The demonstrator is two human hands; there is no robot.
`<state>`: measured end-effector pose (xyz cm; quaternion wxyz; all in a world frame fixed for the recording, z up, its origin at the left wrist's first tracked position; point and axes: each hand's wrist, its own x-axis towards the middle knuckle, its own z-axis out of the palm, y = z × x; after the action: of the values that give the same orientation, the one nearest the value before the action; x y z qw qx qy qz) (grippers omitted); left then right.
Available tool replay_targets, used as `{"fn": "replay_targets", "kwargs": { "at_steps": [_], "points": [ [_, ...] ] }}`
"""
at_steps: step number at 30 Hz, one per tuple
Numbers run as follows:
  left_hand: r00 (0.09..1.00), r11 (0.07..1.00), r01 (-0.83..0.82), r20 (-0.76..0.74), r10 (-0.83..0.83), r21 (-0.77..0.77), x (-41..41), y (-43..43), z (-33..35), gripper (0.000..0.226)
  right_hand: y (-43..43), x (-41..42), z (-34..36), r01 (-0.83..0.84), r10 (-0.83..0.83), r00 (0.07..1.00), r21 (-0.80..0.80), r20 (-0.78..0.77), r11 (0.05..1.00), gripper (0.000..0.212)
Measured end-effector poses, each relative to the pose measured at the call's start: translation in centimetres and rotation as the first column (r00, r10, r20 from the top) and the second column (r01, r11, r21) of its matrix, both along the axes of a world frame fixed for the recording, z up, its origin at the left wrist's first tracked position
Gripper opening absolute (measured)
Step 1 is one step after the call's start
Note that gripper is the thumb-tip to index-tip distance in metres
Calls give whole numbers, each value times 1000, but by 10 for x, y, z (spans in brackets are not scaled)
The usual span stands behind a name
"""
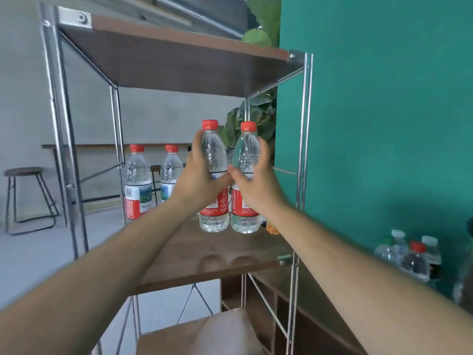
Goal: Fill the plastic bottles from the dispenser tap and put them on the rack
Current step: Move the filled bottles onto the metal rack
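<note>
On the rack [179, 270], hands [198, 181] [252, 187] grip water-filled bottles [214, 149] [247, 153].

On the rack shelf [204, 254], 2 front bottles [214, 222] stand side by side, seemingly touching, with 2 rear bottles [137, 175] behind-left.

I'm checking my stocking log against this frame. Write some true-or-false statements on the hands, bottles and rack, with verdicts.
1. The left hand holds a clear plastic bottle with a red cap. True.
2. The right hand is empty. False: it holds a second red-capped clear bottle.
3. The leftmost red-capped bottle stands untouched at the back of the brown wooden shelf. True.
4. The wall right of the shelf is yellow. False: it is teal green.
</note>
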<state>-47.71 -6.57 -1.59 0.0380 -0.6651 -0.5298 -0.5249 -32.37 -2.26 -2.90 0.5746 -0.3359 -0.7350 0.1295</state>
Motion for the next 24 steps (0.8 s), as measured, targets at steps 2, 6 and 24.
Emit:
{"fn": "replay_targets", "kwargs": {
  "at_steps": [2, 6, 24],
  "points": [
    [998, 998, -57, -8, 57, -32, -11, 24, 0, 111, 26, -14, -2, 7, -7, 1000, -44, -2, 999, 85],
    [997, 994, -69, 32, 72, -84, -19, 68, -8, 109, 73, -33, -12, 54, -51, 999, -191, 18, 980, 86],
    [966, 935, -250, -3, 257, -251, -37, 133, -39, 120, 151, -69, -48, -80, 57, 995, -321, -81, 944, 94]
  ]
}}
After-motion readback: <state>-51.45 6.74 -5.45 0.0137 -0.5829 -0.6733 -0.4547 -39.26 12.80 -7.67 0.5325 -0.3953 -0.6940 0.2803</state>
